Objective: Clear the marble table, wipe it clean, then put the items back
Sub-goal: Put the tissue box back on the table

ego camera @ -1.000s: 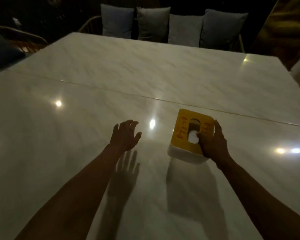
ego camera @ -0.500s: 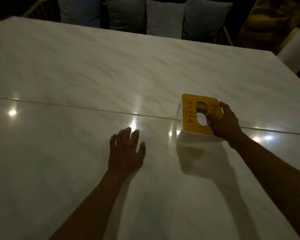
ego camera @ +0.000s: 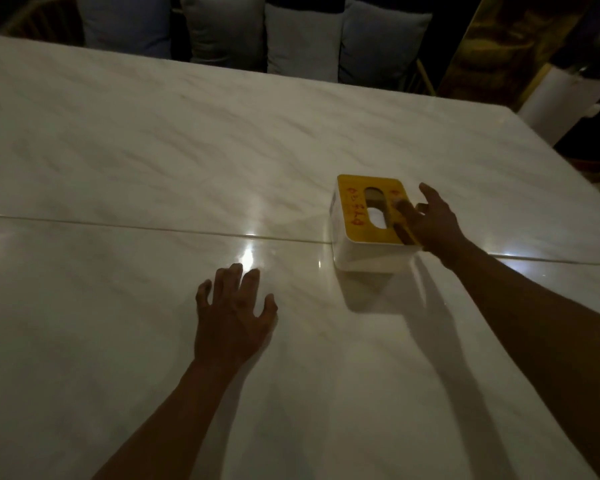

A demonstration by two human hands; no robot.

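Tissue box (ego camera: pixel 368 233) is sitting on the marble table (ego camera: pixel 153 150), right hand (ego camera: pixel 430 221) resting loose-fingered on its yellow lid (ego camera: pixel 355 209); left hand (ego camera: pixel 234 315), spread and holding nothing, is hovering near the box.

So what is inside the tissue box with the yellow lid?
Through the slot of the tissue box, something white shows at the near end, probably tissue; the far end looks dark. The lid and the right hand cover everything else.

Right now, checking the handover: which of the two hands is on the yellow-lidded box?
The right hand: its fingers lie on the box lid. The left hand rests spread on the bare marble table, apart from it.
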